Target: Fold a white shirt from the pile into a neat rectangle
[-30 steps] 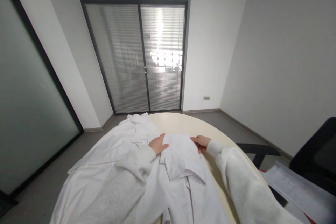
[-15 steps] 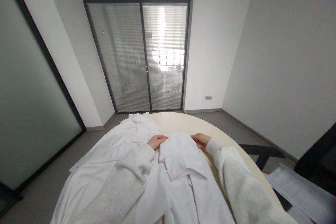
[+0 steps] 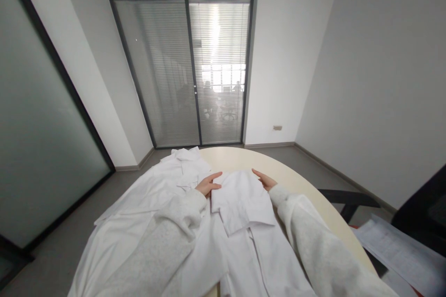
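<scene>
White cloth, apparently a garment such as a shirt or coat, is spread over a round cream table (image 3: 240,155). Its far end in front of me is doubled back into a folded white section (image 3: 240,195) with a loose lower flap. At that section's left edge is my left hand (image 3: 208,184), thumb and forefinger spread apart on the fabric. My right hand (image 3: 265,180) lies along the right edge, fingers stretched out and partly hidden by the cloth. More white cloth (image 3: 149,195) covers the left side; whether it is a separate garment I cannot tell.
A black chair (image 3: 421,213) with an armrest (image 3: 348,197) stands at the right, holding papers (image 3: 400,246). Beyond the table are a glass door with blinds (image 3: 160,79) and white walls. A dark-framed frosted panel (image 3: 45,125) is on the left.
Both hands have loosened from a pinch on the folded section, and their fingers are now extended. The folded section lies slightly farther up. The camera view has shifted a little.
</scene>
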Motion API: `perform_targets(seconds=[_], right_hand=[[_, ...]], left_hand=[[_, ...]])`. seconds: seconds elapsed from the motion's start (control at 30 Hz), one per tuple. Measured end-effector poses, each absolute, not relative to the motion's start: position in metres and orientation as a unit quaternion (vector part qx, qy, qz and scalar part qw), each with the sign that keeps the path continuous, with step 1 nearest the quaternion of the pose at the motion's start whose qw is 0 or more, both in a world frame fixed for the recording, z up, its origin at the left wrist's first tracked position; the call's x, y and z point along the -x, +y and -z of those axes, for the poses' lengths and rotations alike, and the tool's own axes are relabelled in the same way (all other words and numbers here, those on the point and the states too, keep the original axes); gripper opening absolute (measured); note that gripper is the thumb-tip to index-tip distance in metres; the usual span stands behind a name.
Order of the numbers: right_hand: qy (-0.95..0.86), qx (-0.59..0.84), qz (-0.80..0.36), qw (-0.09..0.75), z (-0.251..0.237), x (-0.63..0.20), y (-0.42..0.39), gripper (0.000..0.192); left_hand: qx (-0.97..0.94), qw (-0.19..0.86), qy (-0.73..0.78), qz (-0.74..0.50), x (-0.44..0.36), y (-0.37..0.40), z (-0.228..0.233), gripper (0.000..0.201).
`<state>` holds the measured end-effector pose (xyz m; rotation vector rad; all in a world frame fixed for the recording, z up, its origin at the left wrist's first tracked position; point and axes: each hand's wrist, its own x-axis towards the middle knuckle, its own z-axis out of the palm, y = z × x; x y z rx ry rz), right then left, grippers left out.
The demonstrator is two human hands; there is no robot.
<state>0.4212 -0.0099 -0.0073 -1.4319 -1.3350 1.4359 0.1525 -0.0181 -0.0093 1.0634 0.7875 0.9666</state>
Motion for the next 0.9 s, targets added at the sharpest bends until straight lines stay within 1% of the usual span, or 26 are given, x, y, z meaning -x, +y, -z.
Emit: perform_targets(seconds=[0.13, 0.23, 0.37, 0.43, 0.47, 0.5, 0.57, 0.6, 0.63, 0.67, 0.77, 0.9], right_hand=[[-0.394, 0.562, -0.629, 0.364, 0.009, -0.423, -0.005, 0.039], [-0.373, 0.551, -0.651, 0.365, 0.011, -0.423, -0.006, 0.035], [-0.406, 0.594, -0.583, 0.377, 0.013, -0.422, -0.01, 0.03], [-0.414, 0.607, -0.544, 0.404, 0.014, -0.419, -0.011, 0.02], [-0.417, 0.599, -0.537, 0.423, 0.014, -0.417, -0.011, 0.018], [-0.423, 0.579, -0.536, 0.445, 0.014, -0.415, -0.012, 0.025], [-0.44, 0.52, -0.543, 0.491, 0.014, -0.412, -0.013, 0.046], [-0.448, 0.489, -0.549, 0.509, 0.015, -0.411, -0.013, 0.052], [-0.45, 0.466, -0.552, 0.525, 0.015, -0.41, -0.014, 0.055], [-0.446, 0.454, -0.555, 0.536, 0.015, -0.411, -0.014, 0.054], [-0.389, 0.465, -0.554, 0.571, 0.016, -0.416, -0.011, 0.042], [-0.297, 0.498, -0.532, 0.617, 0.018, -0.426, -0.004, 0.035]], left_hand=[[-0.471, 0.681, 0.34, -0.445, -0.152, -0.019, 0.007, 0.07], [-0.471, 0.685, 0.333, -0.445, -0.152, -0.019, 0.006, 0.073], [-0.477, 0.68, 0.344, -0.438, -0.152, -0.018, 0.006, 0.073], [-0.477, 0.678, 0.353, -0.435, -0.152, -0.018, 0.007, 0.071], [-0.475, 0.677, 0.359, -0.433, -0.153, -0.018, 0.007, 0.07], [-0.473, 0.675, 0.365, -0.432, -0.153, -0.018, 0.007, 0.069], [-0.47, 0.674, 0.371, -0.432, -0.154, -0.018, 0.007, 0.069], [-0.47, 0.674, 0.371, -0.433, -0.154, -0.018, 0.007, 0.07], [-0.47, 0.674, 0.372, -0.432, -0.154, -0.017, 0.007, 0.072], [-0.472, 0.673, 0.374, -0.43, -0.154, -0.017, 0.007, 0.074], [-0.472, 0.664, 0.391, -0.428, -0.154, -0.017, 0.007, 0.076], [-0.454, 0.648, 0.386, -0.474, -0.157, -0.017, 0.007, 0.068]])
